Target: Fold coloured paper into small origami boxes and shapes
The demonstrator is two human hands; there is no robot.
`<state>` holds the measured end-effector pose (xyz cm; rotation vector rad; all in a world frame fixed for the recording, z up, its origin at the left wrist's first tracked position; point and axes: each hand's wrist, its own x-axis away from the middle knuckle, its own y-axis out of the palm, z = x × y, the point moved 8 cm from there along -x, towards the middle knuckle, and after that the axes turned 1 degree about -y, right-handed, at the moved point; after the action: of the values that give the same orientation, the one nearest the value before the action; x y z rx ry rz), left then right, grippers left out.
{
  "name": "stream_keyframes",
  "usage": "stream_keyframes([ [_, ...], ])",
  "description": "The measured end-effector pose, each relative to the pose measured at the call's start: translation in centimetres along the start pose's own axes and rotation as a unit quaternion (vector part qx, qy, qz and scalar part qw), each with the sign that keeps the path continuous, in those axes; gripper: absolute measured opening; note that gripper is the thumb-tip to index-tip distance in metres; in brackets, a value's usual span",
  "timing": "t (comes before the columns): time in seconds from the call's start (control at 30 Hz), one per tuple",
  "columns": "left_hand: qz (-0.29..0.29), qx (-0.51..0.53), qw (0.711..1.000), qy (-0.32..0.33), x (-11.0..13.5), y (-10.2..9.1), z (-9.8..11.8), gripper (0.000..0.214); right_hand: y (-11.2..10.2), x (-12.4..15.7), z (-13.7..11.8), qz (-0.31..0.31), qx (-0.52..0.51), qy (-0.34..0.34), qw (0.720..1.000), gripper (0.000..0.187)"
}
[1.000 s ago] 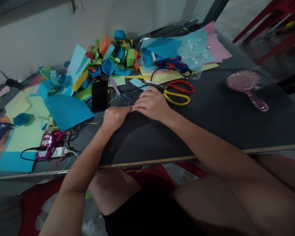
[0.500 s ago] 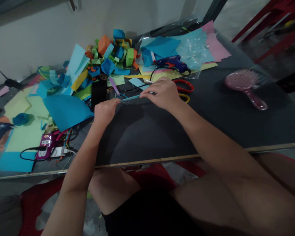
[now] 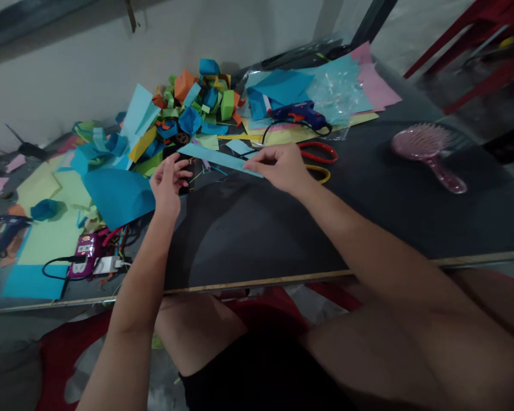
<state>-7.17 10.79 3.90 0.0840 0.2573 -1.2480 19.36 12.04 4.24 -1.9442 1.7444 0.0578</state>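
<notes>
Pinching a light-blue paper strip (image 3: 218, 156) in the right hand (image 3: 257, 165), gripping close to its near, right end with thumb and fingers narrowly closed. Slanting the strip over the dark table (image 3: 248, 240), pointing its free end toward the far left. Holding the left hand (image 3: 167, 181) loosely open just beside that free end, spreading the fingers and gripping nothing visible; not showing clearly whether touching the tip or just apart.

Seeming to be at a positioning step: presenting the strip flat and unfolded, supporting it at one end only. Probably calling next for closing the left thumb and fingertips on the free end, steadying both ends, and pressing lightly to avoid creasing thin paper.

Working just left of red-and-yellow-handled scissors (image 3: 334, 153), partly covering them with the right hand. Facing a heap of folded coloured paper (image 3: 189, 120) on the far side, and a blue glue gun (image 3: 304, 111) farther right. Resting nothing on the pink hairbrush (image 3: 422, 142) at right; reaching in front of a broad blue sheet (image 3: 115, 194) at left.
</notes>
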Motion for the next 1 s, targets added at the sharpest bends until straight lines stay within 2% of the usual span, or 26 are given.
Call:
stream_keyframes([
  [0.07, -0.04, 0.044, 0.998, -0.028, 0.7, 1.4, -0.5, 0.049, 1.8, 0.5, 0.2, -0.025, -0.079, 0.045, 0.996, 0.043],
  [0.17, -0.125, 0.043, 0.989, -0.059, 2.8, 4.2, -1.0, 0.042, 4.2, 1.2, 0.1, -0.061, -0.163, 0.078, 0.982, 0.048],
  [0.23, -0.137, 0.046, 0.987, -0.07, 3.8, 5.1, -1.1, 0.038, 4.8, 1.6, -0.1, -0.071, -0.177, 0.075, 0.979, 0.046],
  [0.37, -0.108, 0.05, 0.991, -0.069, 4.1, 4.9, -0.9, 0.025, 5.8, 2.0, -0.6, -0.127, -0.17, 0.064, 0.975, 0.045],
  [0.47, -0.115, 0.03, 0.991, -0.069, 3.9, 4.7, -0.7, 0.021, 6.1, 2.2, -0.7, -0.145, -0.178, 0.068, 0.971, 0.048],
  [0.63, -0.15, 0.031, 0.984, -0.087, 4.3, 5.3, -0.9, 0.022, 6.6, 2.4, -1.0, -0.175, -0.172, 0.05, 0.968, 0.047],
  [0.73, -0.157, 0.04, 0.984, -0.076, 4.7, 5.6, -0.6, 0.025, 7.0, 2.6, -1.2, -0.188, -0.177, 0.041, 0.965, 0.044],
  [0.83, -0.135, 0.039, 0.989, -0.054, 4.9, 5.4, -0.2, 0.033, 7.3, 2.7, -1.6, -0.199, -0.18, 0.028, 0.963, 0.045],
  [1.0, -0.108, 0.048, 0.99, -0.072, 4.7, 4.9, -0.7, 0.036, 6.9, 2.7, -1.7, -0.189, -0.152, 0.026, 0.97, 0.041],
])
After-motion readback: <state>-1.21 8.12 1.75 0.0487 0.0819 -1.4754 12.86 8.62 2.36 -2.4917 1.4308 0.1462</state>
